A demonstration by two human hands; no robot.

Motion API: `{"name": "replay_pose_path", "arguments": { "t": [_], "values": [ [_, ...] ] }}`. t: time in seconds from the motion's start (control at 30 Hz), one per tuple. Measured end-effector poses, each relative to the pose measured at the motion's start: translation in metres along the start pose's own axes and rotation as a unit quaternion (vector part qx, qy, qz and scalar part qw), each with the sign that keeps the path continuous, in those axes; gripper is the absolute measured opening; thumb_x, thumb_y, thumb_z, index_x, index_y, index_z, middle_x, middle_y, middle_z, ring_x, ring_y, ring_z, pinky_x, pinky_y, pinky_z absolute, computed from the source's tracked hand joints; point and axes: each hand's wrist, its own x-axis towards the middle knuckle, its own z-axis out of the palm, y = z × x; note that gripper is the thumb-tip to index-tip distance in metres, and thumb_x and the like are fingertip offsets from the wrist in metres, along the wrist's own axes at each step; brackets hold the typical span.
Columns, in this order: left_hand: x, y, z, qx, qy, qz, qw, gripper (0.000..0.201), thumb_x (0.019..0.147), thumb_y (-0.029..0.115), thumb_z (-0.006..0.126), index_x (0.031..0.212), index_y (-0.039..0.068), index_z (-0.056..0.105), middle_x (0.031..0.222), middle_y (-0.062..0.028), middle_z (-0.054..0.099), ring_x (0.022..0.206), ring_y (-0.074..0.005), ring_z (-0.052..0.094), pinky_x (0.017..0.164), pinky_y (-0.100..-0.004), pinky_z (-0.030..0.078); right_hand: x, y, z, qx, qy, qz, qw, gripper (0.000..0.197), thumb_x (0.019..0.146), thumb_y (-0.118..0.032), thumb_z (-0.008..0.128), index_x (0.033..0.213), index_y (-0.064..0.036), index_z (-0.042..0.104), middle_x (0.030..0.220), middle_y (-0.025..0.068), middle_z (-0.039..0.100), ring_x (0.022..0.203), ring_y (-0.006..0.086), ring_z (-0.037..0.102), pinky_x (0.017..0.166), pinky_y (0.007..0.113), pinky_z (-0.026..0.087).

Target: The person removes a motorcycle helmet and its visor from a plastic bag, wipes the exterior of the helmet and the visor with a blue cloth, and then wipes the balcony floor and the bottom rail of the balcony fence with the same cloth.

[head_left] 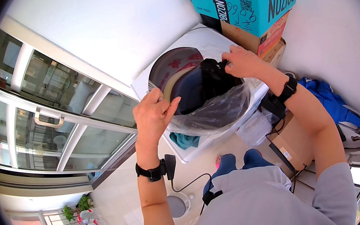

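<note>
A clear plastic bag [229, 112] lies wide open with its mouth toward me, on top of a white box-shaped appliance [140, 85]. In it is a curved stack of soft items: a grey one with a red pattern [175, 62], a pale yellow one [174, 79] and a dark navy one [184, 93]. My left hand [155, 111] is closed on the bag's near left rim, thumb sticking out. Across the opening, my right hand [242, 62] pinches a bunched black cloth [214, 74] at its upper edge. Whether it also grips the bag's rim is hidden.
Stacked cartons, a turquoise one [242, 7] on top, stand behind the appliance. A teal cloth [184, 141] lies at its front edge. Blue fabric [325, 99] and an open cardboard box [295, 140] are at right. Glazed sliding doors [53, 119] line the left. A cable [188, 188] hangs by my left wrist.
</note>
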Motion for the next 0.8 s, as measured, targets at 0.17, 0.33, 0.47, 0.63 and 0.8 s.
{"name": "replay_pose_path", "arguments": {
  "t": [0.17, 0.33, 0.47, 0.63, 0.8],
  "values": [
    [-0.001, -0.001, -0.002, 0.003, 0.001, 0.003, 1.0, 0.045, 0.064, 0.015, 0.078, 0.05, 0.004, 0.038, 0.058, -0.0055, 0.033, 0.048, -0.0224, 0.038, 0.042, -0.0333, 0.03, 0.002, 0.011, 0.006, 0.015, 0.034, -0.032, 0.999, 0.023, 0.072, -0.012, 0.061, 0.095, -0.0113, 0.057, 0.096, 0.0103, 0.053, 0.098, 0.0301, 0.053, 0.071, 0.041, 0.047],
    [-0.004, 0.002, 0.001, 0.073, -0.047, -0.041, 0.995, 0.03, 0.069, 0.022, 0.075, 0.058, 0.007, 0.051, 0.069, -0.0029, 0.043, 0.061, -0.0195, 0.05, 0.046, -0.0315, 0.037, -0.007, -0.006, -0.008, 0.018, 0.19, -0.104, 0.976, 0.031, 0.06, -0.001, 0.066, 0.086, -0.0117, 0.052, 0.092, 0.0048, 0.051, 0.095, 0.0255, 0.051, 0.081, 0.039, 0.042],
    [-0.002, 0.007, 0.01, 0.093, -0.052, -0.076, 0.991, 0.022, 0.071, 0.024, 0.073, 0.068, 0.008, 0.057, 0.075, -0.0028, 0.048, 0.068, -0.0209, 0.053, 0.051, -0.0322, 0.042, -0.013, -0.026, -0.024, -0.005, 0.287, -0.155, 0.945, 0.035, 0.058, 0.002, 0.067, 0.085, -0.0128, 0.05, 0.089, 0.002, 0.05, 0.093, 0.0222, 0.05, 0.085, 0.037, 0.038],
    [0.001, 0.012, 0.012, 0.085, -0.037, -0.109, 0.99, 0.02, 0.071, 0.025, 0.073, 0.072, 0.009, 0.06, 0.074, -0.0024, 0.048, 0.068, -0.022, 0.054, 0.055, -0.0338, 0.043, -0.016, -0.032, -0.033, 0.051, 0.26, -0.127, 0.956, 0.035, 0.061, 0.001, 0.066, 0.091, -0.0128, 0.055, 0.091, 0.003, 0.054, 0.091, 0.0249, 0.051, 0.081, 0.036, 0.04],
    [0.002, 0.011, 0.016, 0.088, -0.03, -0.098, 0.991, 0.019, 0.072, 0.025, 0.073, 0.074, 0.009, 0.062, 0.074, -0.0029, 0.048, 0.069, -0.0225, 0.055, 0.056, -0.0342, 0.044, -0.022, -0.044, -0.027, 0.14, 0.204, -0.218, 0.944, 0.031, 0.07, 0.003, 0.059, 0.099, -0.0102, 0.06, 0.084, 0.0069, 0.058, 0.083, 0.0281, 0.055, 0.075, 0.036, 0.044]
  ]
}}
